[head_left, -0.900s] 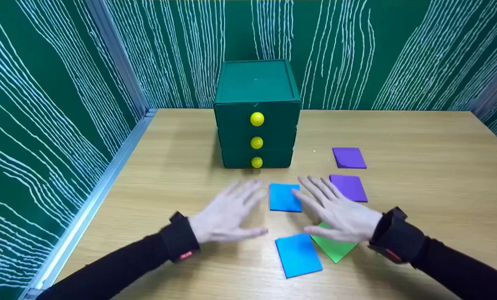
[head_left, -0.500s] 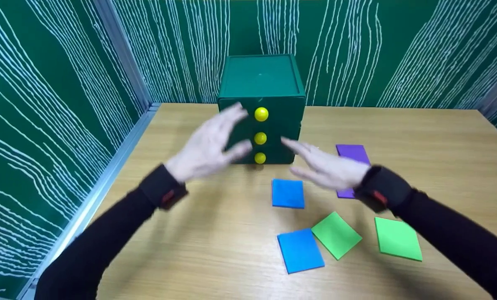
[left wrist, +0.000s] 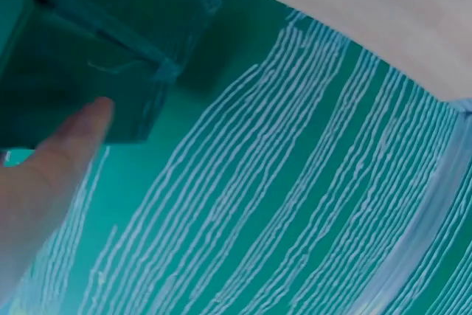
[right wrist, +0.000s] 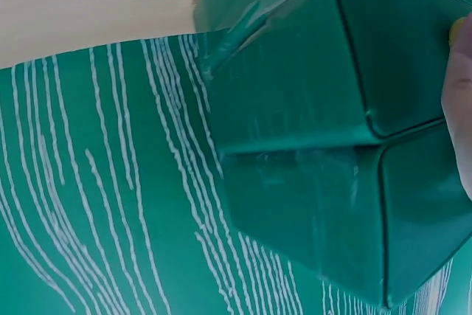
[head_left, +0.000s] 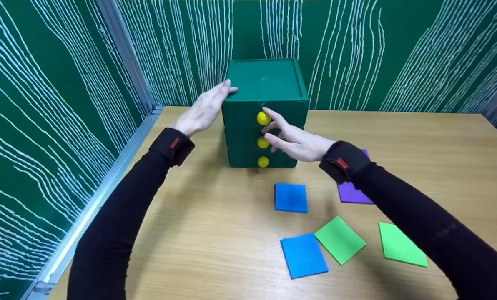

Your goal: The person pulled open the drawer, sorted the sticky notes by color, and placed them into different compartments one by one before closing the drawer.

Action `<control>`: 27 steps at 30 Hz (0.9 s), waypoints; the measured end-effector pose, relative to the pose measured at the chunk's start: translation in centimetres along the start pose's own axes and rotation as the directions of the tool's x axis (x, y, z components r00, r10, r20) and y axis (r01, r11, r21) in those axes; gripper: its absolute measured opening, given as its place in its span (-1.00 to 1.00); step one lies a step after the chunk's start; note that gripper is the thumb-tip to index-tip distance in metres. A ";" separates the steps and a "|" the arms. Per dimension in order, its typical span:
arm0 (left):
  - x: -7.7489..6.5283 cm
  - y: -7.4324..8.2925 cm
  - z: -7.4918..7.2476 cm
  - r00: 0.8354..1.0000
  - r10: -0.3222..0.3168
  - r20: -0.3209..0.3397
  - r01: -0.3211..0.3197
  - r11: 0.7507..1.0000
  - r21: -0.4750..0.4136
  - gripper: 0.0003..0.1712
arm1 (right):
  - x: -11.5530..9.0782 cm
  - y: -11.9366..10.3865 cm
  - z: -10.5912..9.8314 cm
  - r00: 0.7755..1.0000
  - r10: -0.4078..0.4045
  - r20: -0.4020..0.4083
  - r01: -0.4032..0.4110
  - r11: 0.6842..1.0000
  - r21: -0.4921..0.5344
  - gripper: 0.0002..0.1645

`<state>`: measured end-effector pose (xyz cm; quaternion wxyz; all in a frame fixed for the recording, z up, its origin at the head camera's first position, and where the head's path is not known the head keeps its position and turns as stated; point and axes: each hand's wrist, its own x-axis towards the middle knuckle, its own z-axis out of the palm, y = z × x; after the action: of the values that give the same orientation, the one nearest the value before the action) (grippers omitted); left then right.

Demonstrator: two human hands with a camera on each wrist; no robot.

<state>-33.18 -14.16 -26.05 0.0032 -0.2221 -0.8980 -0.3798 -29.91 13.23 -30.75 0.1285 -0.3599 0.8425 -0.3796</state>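
Observation:
A green drawer cabinet (head_left: pixel 265 79) stands against the back wall, its three drawers closed. Each drawer has a round yellow knob, the top knob (head_left: pixel 262 118) being the highest. My left hand (head_left: pixel 204 108) lies along the cabinet's upper left edge, fingers extended; a finger (left wrist: pixel 51 171) overlaps the cabinet's side in the left wrist view. In front of the drawers is my right hand (head_left: pixel 300 139), loosely bent. Its index fingertip is right at the top knob and its thumb near the middle knob (head_left: pixel 262 142). The right wrist view shows only an edge of this hand (right wrist: pixel 459 108) beside the drawer fronts.
On the wooden table (head_left: pixel 215 250) lie two blue squares, a nearer one (head_left: pixel 304 256) and a farther one (head_left: pixel 290 198), plus a green square (head_left: pixel 340 240) and another green square (head_left: pixel 400 245). A purple square (head_left: pixel 352 193) is partly behind my right sleeve. Green walls with white lines surround the table.
Both hands have moved forward from above the squares to the cabinet. The left has gone up to its upper left edge, the right to the front of its knobs. The squares and drawers have stayed put.

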 end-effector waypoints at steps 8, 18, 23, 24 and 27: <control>0.2 -0.5 -0.5 0.998 0.041 0.052 -0.040 0.999 -0.008 -0.23 | -0.8 -0.5 1.2 0.997 -0.052 -0.056 0.048 0.997 -0.060 -0.19; 0.2 -0.9 -1.1 0.999 0.024 0.045 -0.025 0.999 0.024 -0.22 | -4.3 -3.0 3.5 0.997 -0.069 0.035 0.073 0.990 -0.122 -0.09; 0.3 -0.7 -1.0 0.999 0.008 0.035 -0.008 1.000 0.015 -0.21 | -6.1 -4.0 4.4 0.994 -0.078 0.080 0.091 0.981 -0.173 -0.06; 0.3 -0.7 -1.0 0.999 0.007 0.034 -0.007 1.000 0.012 -0.21 | -6.4 -4.2 4.6 0.994 -0.076 0.084 0.090 0.979 -0.181 -0.05; 0.3 -0.7 -0.8 0.999 0.014 0.037 -0.014 1.000 0.012 -0.21 | -7.2 -4.5 5.0 0.992 -0.084 0.099 0.101 0.977 -0.189 -0.04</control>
<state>-33.85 -15.04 -25.88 -0.0092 -0.2355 -0.8987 -0.3700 -20.05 13.52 -31.21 0.1132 -0.4265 0.8510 -0.2846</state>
